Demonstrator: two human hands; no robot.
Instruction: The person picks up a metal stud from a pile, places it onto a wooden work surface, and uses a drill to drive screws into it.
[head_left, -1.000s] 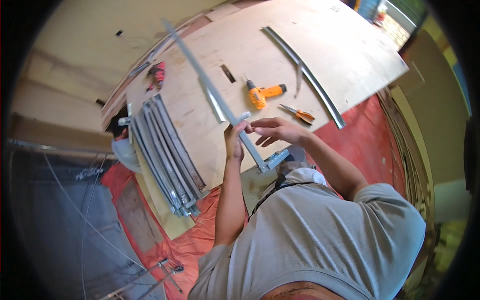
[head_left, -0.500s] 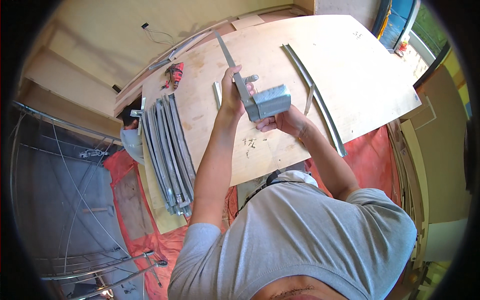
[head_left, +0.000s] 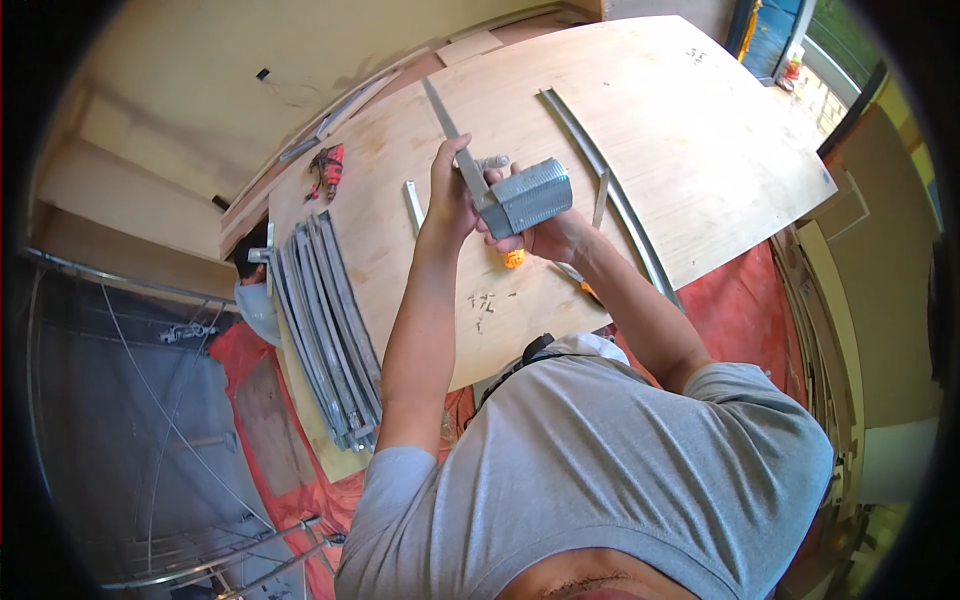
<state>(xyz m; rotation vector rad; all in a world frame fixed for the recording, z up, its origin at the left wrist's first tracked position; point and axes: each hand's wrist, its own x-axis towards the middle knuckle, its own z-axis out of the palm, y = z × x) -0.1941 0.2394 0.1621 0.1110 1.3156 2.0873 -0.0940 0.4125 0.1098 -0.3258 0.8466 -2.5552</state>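
Observation:
Over the plywood sheet [head_left: 420, 350] I hold up a long narrow grey metal strip [head_left: 440, 110] and a silvery block with ribbed sides [head_left: 540, 192], which looks like a stack of thin nested metal pieces. My left hand [head_left: 452, 190] is closed round the strip near the block. Fingers of my right hand [head_left: 555, 236] curl under the block, which partly hides them. Beside my left fingers shows a short grey cylindrical piece [head_left: 492, 161]. An orange-yellow object [head_left: 513, 258] lies just below the hands, its kind unclear.
Several metal channels [head_left: 325, 320] lie bundled on the left. A red power drill [head_left: 328, 172] rests beyond them. One long channel [head_left: 610, 170] crosses the sheet on the right. Another person [head_left: 258, 300] is at the left edge. Metal scaffolding [head_left: 140, 270] stands further left.
My view has shifted slightly, and both hands with the strip and block appear a little further left and higher. The orange-yellow object below my hands has come into sight.

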